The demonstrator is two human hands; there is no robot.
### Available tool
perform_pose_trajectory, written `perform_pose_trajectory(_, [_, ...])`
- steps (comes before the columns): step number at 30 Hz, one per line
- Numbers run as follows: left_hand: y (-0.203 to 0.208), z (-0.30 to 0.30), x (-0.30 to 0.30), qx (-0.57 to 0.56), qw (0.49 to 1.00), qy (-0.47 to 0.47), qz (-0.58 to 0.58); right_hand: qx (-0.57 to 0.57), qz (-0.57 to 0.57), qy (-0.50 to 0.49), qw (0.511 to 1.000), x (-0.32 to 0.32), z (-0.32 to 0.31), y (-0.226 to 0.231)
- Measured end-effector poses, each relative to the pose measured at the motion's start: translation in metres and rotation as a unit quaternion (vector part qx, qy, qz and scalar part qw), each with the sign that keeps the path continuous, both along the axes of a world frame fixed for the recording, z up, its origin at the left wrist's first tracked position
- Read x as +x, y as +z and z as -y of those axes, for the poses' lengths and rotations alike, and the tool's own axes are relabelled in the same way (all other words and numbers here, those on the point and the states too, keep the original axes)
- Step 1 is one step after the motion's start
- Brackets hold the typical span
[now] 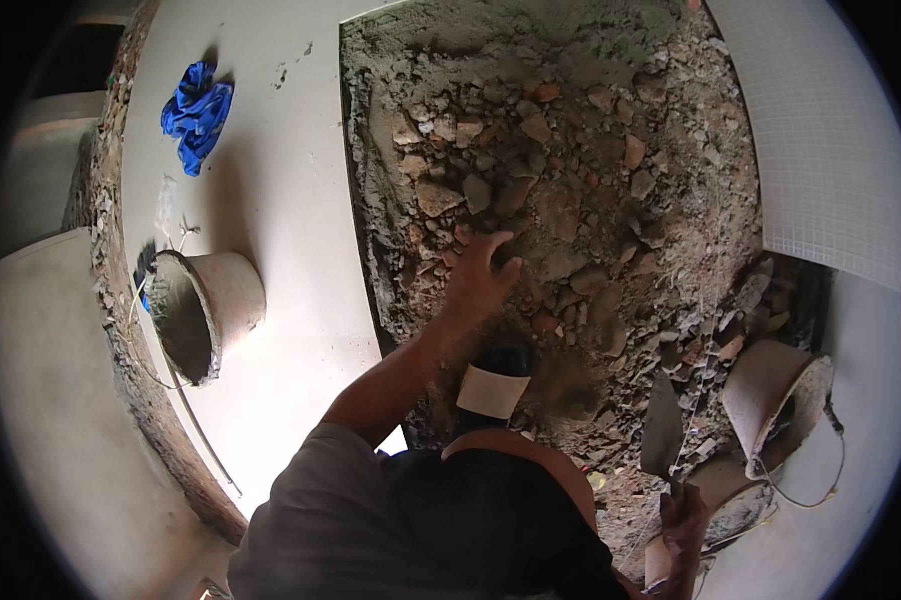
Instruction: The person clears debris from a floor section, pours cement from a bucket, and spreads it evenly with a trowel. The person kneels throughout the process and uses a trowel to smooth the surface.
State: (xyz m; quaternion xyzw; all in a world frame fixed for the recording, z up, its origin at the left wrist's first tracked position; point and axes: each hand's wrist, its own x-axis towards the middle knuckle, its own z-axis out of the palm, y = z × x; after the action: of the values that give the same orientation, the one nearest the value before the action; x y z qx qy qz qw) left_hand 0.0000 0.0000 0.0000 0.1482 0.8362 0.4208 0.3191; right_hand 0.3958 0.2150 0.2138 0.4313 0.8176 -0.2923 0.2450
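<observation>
My left hand (478,278) reaches out low over the rubble (560,215), a bed of broken stones, brick bits and loose dirt. Its thumb and fingers are spread in a curve with nothing visible between them, near some reddish fragments. At the lower right my right hand (683,520) is closed round the handle of a pointed trowel (661,430). The trowel's grey blade points away from me above the debris. Wet grey mortar (530,35) covers the far end of the rubble strip.
A mortar-coated bucket (235,295) lies tipped on the pale tiles (300,220) at left, below a crumpled blue cloth (202,115). More dirty buckets (760,390) sit at lower right. Grid-patterned tile (830,120) borders the far right. My foot (500,362) is on the rubble.
</observation>
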Motion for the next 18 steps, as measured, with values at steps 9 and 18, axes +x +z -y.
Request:
perform_pose_trajectory(9, [-0.033, 0.001, -0.097, -0.185, 0.952, 0.079, -0.232, 0.007, -0.021, 0.022, 1.000, -0.037, 0.000, 0.001])
perform_pose_trajectory(18, [-0.068, -0.009, -0.175, -0.184, 0.906, 0.064, -0.375, 0.046, 0.019, 0.098, 0.994, -0.069, -0.014, -0.003])
